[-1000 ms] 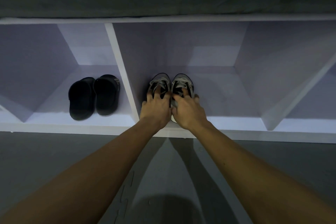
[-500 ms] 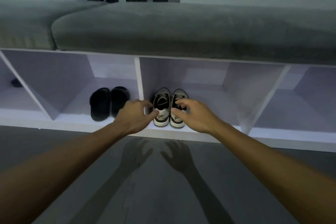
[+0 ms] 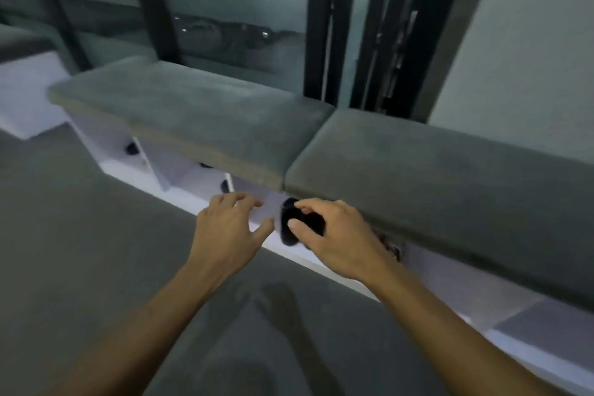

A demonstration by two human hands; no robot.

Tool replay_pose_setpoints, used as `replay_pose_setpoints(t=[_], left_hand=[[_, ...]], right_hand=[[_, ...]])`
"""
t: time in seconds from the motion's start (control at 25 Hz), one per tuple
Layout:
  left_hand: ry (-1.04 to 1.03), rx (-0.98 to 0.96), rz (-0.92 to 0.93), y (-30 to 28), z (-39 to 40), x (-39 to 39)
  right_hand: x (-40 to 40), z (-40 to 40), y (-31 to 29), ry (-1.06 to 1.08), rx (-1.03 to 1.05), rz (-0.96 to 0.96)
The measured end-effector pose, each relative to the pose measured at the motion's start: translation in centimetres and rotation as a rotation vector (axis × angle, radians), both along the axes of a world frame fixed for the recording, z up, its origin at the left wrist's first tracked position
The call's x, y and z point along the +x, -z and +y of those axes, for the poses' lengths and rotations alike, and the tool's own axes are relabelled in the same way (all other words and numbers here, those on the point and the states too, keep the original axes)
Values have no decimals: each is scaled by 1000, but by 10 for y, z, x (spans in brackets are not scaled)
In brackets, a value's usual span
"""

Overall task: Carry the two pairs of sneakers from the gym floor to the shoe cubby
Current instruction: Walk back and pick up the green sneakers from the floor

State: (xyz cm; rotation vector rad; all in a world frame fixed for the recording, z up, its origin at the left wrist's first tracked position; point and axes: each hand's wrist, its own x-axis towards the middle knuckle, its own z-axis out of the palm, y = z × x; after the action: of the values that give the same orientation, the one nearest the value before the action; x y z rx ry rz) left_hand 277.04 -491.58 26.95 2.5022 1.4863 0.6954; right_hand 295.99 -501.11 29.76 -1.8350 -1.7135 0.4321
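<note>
Left hand [image 3: 226,231] at frame centre, palm down, fingers [image 3: 239,201] spread and slightly curled, holding nothing, hovering in front of the white shoe cubby [image 3: 180,190] opening. Right hand [image 3: 340,236] just right of it, fingers loosely curved and parted, thumb extended leftward, empty; overlaps dark slides [image 3: 291,222] in the compartment, contact not determinable due to blur. Sneakers [image 3: 393,246] only partly visible, right of centre: a patterned sliver behind the right wrist, under the cushion edge, inside the cubby. Grey cushions [image 3: 434,177] on top of the bench, running from upper left to right edge. Grey floor [image 3: 80,251] across lower left.
</note>
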Motion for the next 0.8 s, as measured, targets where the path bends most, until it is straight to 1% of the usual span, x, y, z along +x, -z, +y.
replay_pose_setpoints(t=[0.12,0.28,0.36,0.4,0.48,0.6,0.68,0.8], left_hand=[[-142,-32,-114,-134,5,-85],[-244,-57,-241,-313,53,-204],[-287,-39,-236,-376,78,-263],[-310,-35,-232,-396,87,-290],[-378,-70,-188,-417,99,-345],[-475,-129,-90,-415,121,-413],[-557,-140,-95,-406,144,-454],[-626,-150,-114,-389,183,-500]], right_hand=[[-81,41,-132,-147,-20,140],[-181,119,-302,-294,-32,246],[-233,155,-365,-354,-30,291],[-259,171,-387,-389,-41,298],[-315,197,-411,-470,-86,279],[-384,236,-415,-580,-132,215],[-423,272,-410,-623,-110,131],[-471,332,-399,-689,-37,-4]])
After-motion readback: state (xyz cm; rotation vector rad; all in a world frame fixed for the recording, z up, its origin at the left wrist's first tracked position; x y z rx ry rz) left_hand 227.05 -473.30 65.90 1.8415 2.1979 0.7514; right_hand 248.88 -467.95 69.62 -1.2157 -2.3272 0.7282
